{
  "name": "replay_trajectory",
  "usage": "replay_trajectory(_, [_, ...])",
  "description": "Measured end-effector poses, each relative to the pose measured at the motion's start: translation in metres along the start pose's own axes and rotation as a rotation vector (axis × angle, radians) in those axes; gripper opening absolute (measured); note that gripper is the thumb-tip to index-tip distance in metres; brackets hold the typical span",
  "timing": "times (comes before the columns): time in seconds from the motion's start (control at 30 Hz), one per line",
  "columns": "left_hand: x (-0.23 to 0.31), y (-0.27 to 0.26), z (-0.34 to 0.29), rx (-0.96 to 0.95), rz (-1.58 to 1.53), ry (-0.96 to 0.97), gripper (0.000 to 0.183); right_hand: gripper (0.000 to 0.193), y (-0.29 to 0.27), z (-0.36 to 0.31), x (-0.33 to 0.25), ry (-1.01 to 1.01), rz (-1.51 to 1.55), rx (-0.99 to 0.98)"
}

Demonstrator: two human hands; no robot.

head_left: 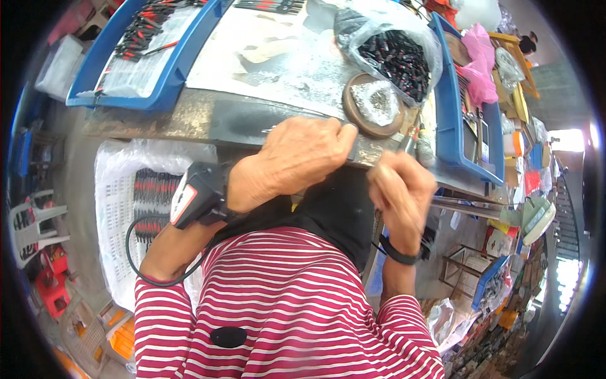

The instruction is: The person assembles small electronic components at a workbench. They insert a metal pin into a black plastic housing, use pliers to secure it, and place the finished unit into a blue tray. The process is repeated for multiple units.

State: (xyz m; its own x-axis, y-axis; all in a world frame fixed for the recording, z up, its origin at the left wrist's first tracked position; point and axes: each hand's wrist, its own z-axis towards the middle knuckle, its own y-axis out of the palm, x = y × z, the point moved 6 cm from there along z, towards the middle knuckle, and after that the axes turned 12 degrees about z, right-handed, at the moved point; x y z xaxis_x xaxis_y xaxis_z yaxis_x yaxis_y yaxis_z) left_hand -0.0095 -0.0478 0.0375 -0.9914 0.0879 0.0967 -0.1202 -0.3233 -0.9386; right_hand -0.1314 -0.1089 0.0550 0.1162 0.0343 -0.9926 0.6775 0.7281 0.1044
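My left hand (302, 155) is closed just over the near edge of the worktable (237, 117), its back facing up. Whatever its fingers may hold is hidden. To its right, my right hand (402, 189) is also closed, fingers curled in and slightly blurred; I cannot make out anything in them. The two hands are apart. Just beyond them sits a round brown dish (353, 104) lined with clear plastic, with tiny metallic bits inside. Behind the dish lies an open clear plastic bag (431, 57) full of small black parts.
A blue tray (167, 88) of red-and-black slender tools stands at the far left, another blue tray (449, 129) at the right. Below the table's left edge, a white basket (117, 208) holds rows of red-and-black pieces. A pink bag (481, 63) lies at the far right.
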Motion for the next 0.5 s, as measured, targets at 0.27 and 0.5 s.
replay_trajectory(0.27, [0.009,0.013,0.001,-0.129,-0.008,0.087,0.030,0.008,0.034,-0.059,-0.123,-0.706,0.357,-0.655])
replay_trajectory(0.5, [0.012,0.010,0.004,-0.051,-0.054,0.112,0.035,0.015,0.027,-0.068,-0.146,-0.974,0.633,-0.586])
